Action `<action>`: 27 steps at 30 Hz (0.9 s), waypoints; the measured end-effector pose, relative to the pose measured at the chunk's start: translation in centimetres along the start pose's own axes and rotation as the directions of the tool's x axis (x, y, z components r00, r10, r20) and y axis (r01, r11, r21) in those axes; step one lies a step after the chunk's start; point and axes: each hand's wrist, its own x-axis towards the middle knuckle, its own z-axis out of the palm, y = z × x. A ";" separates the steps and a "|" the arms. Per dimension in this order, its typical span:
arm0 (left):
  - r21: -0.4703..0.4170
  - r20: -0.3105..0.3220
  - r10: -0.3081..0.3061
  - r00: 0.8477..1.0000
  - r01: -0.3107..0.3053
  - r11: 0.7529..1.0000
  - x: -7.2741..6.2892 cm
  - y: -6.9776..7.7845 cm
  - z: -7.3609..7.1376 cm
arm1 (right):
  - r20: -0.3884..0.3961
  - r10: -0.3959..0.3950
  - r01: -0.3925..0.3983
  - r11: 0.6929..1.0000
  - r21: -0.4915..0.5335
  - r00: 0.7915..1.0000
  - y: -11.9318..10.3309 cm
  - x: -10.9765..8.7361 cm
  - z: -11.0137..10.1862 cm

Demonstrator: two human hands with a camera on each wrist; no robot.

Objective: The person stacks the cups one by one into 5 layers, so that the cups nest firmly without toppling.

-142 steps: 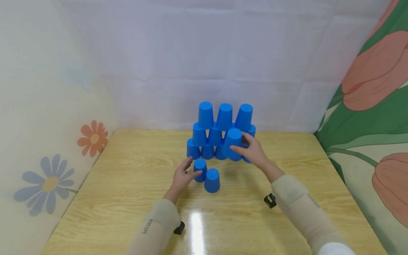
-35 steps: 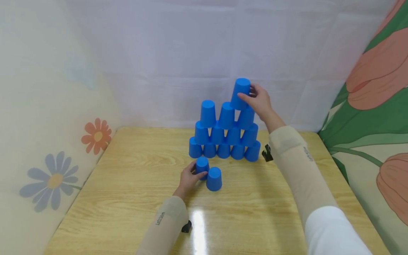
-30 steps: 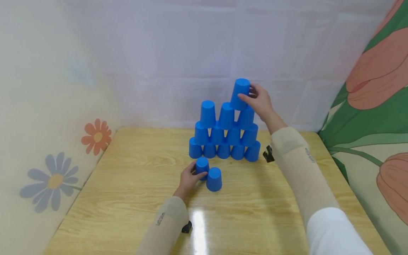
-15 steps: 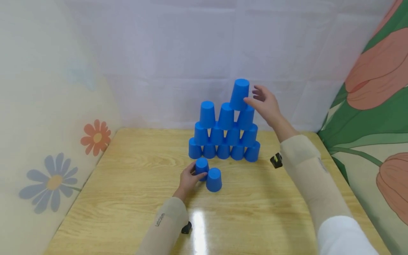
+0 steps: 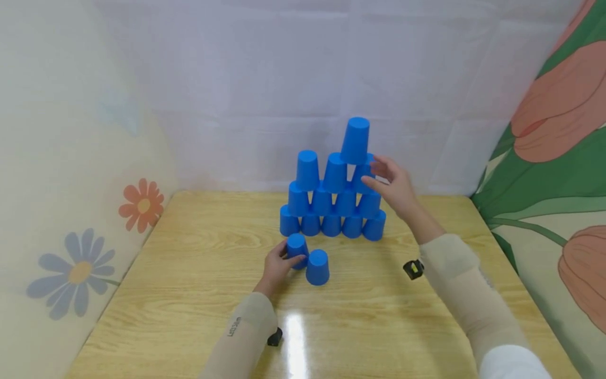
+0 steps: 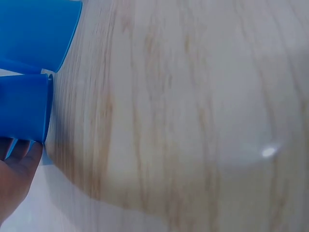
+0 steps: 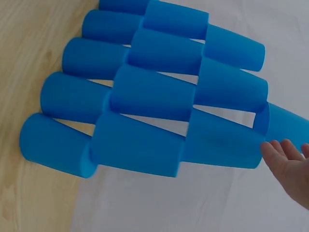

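Upside-down blue cups stand stacked as a pyramid [image 5: 322, 202], several in the bottom row and three in the third. A single cup [image 5: 355, 141] tops it, bridging the middle and right cups of the third row. My right hand [image 5: 396, 190] holds nothing; its fingers are spread beside the pyramid's right side, below that top cup, and in the right wrist view they appear near the third-row end cup [image 7: 224, 140]. In front of the pyramid, my left hand [image 5: 276, 267] grips a blue cup [image 5: 296, 250] between thumb and fingers. Another upside-down cup [image 5: 317, 268] stands close to its right.
The wooden table [image 5: 189, 295] ends at a white cloth backdrop [image 5: 246, 131]. Flower-painted panels stand at left [image 5: 71, 210] and right [image 5: 558, 158]. Black wrist devices show beneath the left sleeve [image 5: 274, 337] and the right sleeve [image 5: 414, 269].
My right hand carried a cup up from the pyramid's front, set it on top, let go and moved down and right. My left hand closed round its cup, which has shifted slightly left.
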 end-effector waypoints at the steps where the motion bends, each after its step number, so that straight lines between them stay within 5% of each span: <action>1: 0.000 0.000 -0.001 1.000 0.001 1.000 0.0 0.0 -0.1 | 0.008 -0.004 0.004 1.000 0.006 1.000 0.2 -0.4 0.1; 17: 0.039 -0.029 0.002 1.000 0.000 0.999 0.6 0.9 -2.3 | 0.069 0.116 -0.122 0.988 0.090 0.991 6.0 -5.6 3.3; 27: 0.078 -0.032 0.041 0.999 -0.038 0.996 0.8 2.2 -3.0 | 0.059 0.211 -0.217 0.966 0.143 0.976 7.7 -7.6 4.7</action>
